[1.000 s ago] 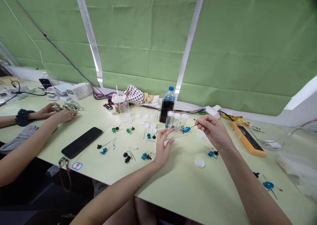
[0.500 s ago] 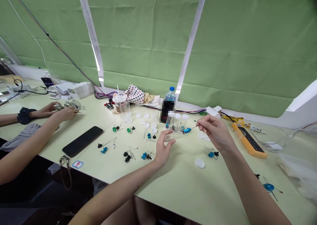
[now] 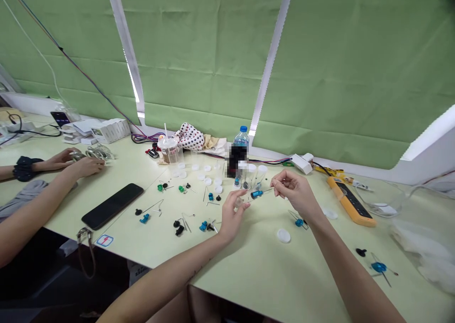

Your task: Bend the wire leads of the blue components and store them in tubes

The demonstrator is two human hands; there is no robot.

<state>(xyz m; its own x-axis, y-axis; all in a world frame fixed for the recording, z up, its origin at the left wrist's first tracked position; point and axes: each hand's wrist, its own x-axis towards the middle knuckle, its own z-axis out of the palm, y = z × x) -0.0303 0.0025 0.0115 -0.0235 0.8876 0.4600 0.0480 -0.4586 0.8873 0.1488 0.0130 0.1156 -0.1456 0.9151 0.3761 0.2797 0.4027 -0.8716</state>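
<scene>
My left hand [image 3: 232,219] is curled around a clear plastic tube [image 3: 241,201], which is hard to make out against the table. My right hand [image 3: 294,191] pinches the end of a thin metal rod. On the rod's left end is a small blue metal part [image 3: 256,194], close to the tube's mouth; whether it is inside I cannot tell. Behind my hands stand clear tubes with white lids [image 3: 251,169], some with parts inside. A loose white lid [image 3: 283,236] lies below my right hand. Beside that forearm is another blue part [image 3: 299,222] with thin rods.
Small sets of black [image 3: 179,229], blue [image 3: 144,218] and green parts [image 3: 182,189] with rods are spread about the table. A black phone [image 3: 113,206] lies left, near a co-worker's hands [image 3: 83,165]. An orange power strip [image 3: 351,202] lies right; a water bottle [image 3: 241,137] stands behind.
The tube in my left hand has turned more toward end-on. My right hand and the blue part have shifted slightly left relative to the table. The whole view has moved a little.
</scene>
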